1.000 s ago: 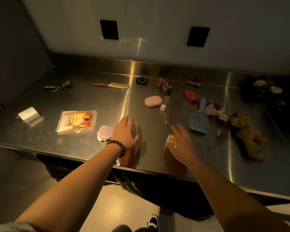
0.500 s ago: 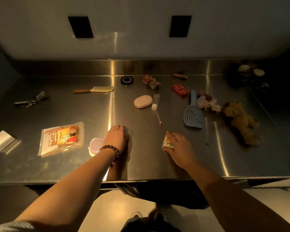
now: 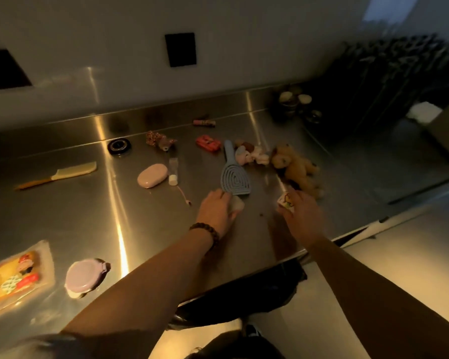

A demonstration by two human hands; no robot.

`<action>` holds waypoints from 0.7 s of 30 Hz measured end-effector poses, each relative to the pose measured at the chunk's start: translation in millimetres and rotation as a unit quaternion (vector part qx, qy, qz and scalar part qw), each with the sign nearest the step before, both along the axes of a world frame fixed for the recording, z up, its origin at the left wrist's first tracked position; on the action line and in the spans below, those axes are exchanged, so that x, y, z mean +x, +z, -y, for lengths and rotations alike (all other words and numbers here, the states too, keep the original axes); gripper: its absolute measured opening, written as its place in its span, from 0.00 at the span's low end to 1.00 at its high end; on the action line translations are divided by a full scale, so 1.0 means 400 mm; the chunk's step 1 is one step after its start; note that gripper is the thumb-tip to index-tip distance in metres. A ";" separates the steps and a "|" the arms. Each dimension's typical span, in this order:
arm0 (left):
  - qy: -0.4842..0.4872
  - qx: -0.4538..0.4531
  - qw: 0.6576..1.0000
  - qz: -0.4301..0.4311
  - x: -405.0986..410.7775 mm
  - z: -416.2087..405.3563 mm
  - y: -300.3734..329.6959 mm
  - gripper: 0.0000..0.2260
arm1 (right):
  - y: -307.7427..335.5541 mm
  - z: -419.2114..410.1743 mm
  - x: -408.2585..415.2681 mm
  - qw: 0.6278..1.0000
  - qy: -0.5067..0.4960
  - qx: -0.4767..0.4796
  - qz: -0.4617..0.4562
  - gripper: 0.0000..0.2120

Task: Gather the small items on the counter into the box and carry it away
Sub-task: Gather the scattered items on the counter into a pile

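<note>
Small items lie scattered on a steel counter (image 3: 145, 229). My left hand (image 3: 215, 211), a bead bracelet on its wrist, is closed on a small white object (image 3: 237, 204) just below the blue slotted brush (image 3: 235, 176). My right hand (image 3: 302, 213) holds a small white card packet with a yellow cartoon print (image 3: 285, 202), lifted near the brown plush dog (image 3: 294, 165). A cardboard box (image 3: 446, 133) stands at the far right, partly cut off.
Also on the counter: a pink oval case (image 3: 152, 175), a cream comb (image 3: 60, 174), a lilac-lidded jar (image 3: 83, 277), a snack packet (image 3: 11, 278), a red item (image 3: 208, 143), a black ring (image 3: 119, 146), small plush figures (image 3: 252, 154). Jars (image 3: 296, 102) stand in the dark back corner.
The view has swung right. Both hands have moved right along the counter, the left carrying the white object, the right lifting the cartoon packet towards the plush dog.
</note>
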State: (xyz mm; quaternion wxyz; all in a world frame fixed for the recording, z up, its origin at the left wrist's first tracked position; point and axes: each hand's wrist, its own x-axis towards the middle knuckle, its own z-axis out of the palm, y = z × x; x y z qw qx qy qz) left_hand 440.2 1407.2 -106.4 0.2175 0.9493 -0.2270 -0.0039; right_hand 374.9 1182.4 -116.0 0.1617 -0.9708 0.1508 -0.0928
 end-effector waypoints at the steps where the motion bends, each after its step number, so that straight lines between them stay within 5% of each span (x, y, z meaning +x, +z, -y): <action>1: -0.012 0.002 1.000 -0.003 -0.002 0.030 -0.009 0.20 | -0.002 0.030 -0.009 1.000 -0.010 -0.002 -0.001 0.28; 13: -0.047 0.067 0.997 -0.016 -0.003 0.181 -0.100 0.22 | -0.067 0.158 -0.030 0.994 0.031 -0.032 -0.101 0.33; 21: 0.092 0.011 0.994 0.058 0.104 0.174 -0.042 0.41 | 0.039 0.191 0.137 0.999 0.002 -0.011 0.038 0.34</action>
